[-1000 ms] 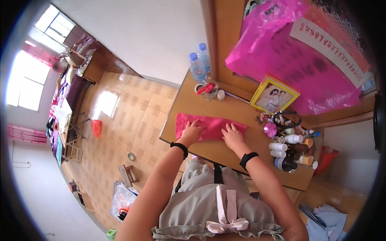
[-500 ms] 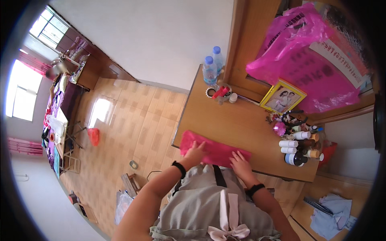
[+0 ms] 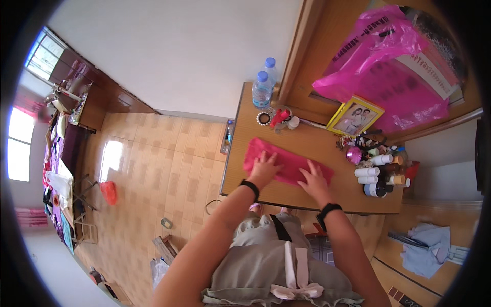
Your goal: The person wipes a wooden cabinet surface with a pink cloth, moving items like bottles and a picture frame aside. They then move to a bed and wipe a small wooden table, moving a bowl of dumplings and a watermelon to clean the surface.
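Observation:
A deep pink folded piece of soft material (image 3: 291,171), cloth or plastic I cannot tell, lies flat as a long strip on the wooden desk (image 3: 307,135). On its left half rests my left hand (image 3: 265,169), palm down with the fingers spread. My right hand (image 3: 315,183) lies near the strip's right end, fingers also apart and pressing lightly on top. Neither hand closes around the material. Dark bands circle both wrists.
Two water bottles (image 3: 262,91) stand at the desk's far left corner, near a bead bracelet (image 3: 263,118). A yellow photo frame (image 3: 355,116) leans at the back. Several cosmetic bottles (image 3: 378,176) crowd the right side, and a large pink plastic bag (image 3: 388,77) hangs behind.
The folded pink material and both hands have moved farther onto the desk, away from my body and its front edge. Both hands remain flat on it.

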The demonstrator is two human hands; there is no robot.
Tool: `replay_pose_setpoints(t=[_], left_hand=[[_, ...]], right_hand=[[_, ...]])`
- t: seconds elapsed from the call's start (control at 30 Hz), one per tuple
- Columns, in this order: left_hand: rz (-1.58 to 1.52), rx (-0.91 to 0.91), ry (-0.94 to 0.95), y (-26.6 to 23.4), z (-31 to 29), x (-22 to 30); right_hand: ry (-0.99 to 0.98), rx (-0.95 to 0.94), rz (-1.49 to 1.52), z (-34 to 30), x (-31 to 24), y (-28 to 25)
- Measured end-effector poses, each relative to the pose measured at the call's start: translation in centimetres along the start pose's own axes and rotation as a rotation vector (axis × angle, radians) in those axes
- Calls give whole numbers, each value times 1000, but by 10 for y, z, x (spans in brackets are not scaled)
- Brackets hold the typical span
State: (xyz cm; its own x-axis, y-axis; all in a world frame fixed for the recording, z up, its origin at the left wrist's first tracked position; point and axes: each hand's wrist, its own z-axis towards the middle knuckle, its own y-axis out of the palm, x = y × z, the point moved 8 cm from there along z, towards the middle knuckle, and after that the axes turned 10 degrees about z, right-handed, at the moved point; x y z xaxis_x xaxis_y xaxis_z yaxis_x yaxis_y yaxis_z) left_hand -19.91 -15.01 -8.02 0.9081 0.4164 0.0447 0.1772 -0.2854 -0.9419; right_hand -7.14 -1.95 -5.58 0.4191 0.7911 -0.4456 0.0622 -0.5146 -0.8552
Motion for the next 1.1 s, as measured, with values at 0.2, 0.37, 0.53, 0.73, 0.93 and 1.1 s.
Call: replay_pose_setpoints(t=[0.2, 0.37, 0.53, 0.73, 0.93, 1.1], left_hand=[[-37, 51, -81, 7, -57, -64], [35, 17, -38, 24, -94, -32], [61, -50, 112, 20, -70, 47], [135, -11, 336, 6, 15, 134], [-2, -101, 181, -16, 75, 128], [-130, -68, -83, -18, 46, 51]], right_hand=[[-143, -96, -136, 17, -78, 34], [-367, -25, -163, -32, -71, 44], [-326, 65, -126, -90, -3, 33], [-64, 113, -83, -121, 91, -1], [4, 173, -4, -71, 130, -25], [-141, 91, 52, 11, 82, -20]])
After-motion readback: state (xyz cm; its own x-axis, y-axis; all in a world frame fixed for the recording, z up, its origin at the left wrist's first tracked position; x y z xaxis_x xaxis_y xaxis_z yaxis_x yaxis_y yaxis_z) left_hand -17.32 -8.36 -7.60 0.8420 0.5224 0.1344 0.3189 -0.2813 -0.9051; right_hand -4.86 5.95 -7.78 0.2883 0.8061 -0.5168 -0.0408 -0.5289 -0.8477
